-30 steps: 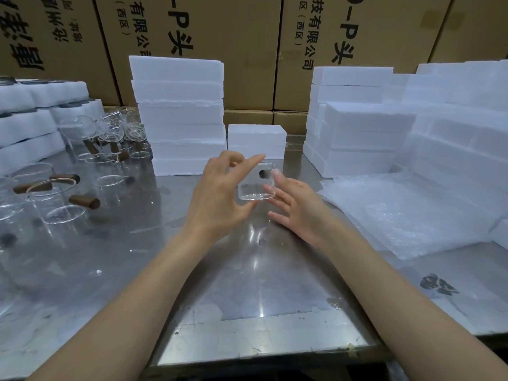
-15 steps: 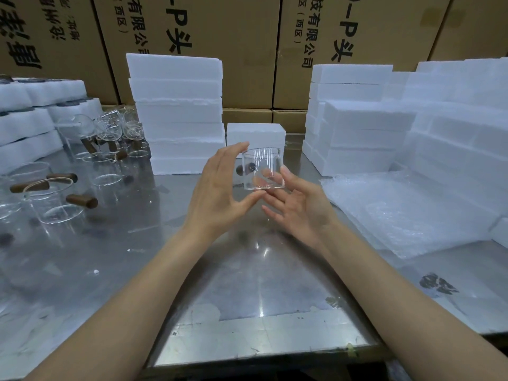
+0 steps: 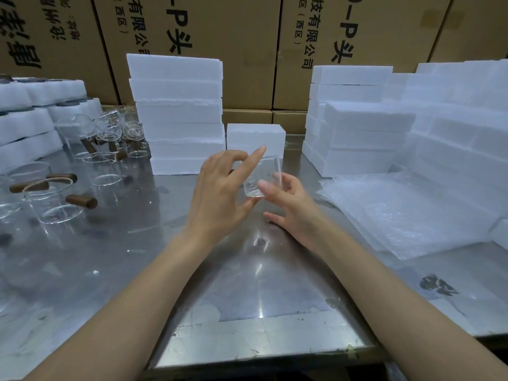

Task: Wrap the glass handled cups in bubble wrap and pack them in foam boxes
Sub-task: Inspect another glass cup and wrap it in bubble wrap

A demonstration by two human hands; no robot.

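Here, in the head view, a person holds a clear glass cup point(image 3: 262, 178) up in the air above the steel table point(image 3: 247, 284), between both hands and in front of a small foam box point(image 3: 255, 137). The left hand point(image 3: 220, 193) has its fingers bent round the near-left side of the glass, with the forefinger stretched up along the wall and the thumb seemingly under the base, so it grips the cup. The right hand point(image 3: 291, 207) meets the glass from the right, its thumb laid on the front wall and its upper fingers behind, pinching it lightly, while the lower fingers spread free beneath. The cup sits tilted, rim leaning away to the right, base toward the left palm; its handle cannot be made out. Holding it raised and turned like this probably serves to inspect it or orient it before wrapping. The bubble wrap point(image 3: 412, 215) lies flat, well to the right, untouched, so wrapping appears not yet begun. More glass handled cups point(image 3: 55, 199) wait on the left, some with brown handles, and foam box stacks point(image 3: 176, 116) stand at the back against cardboard cartons point(image 3: 247, 50).
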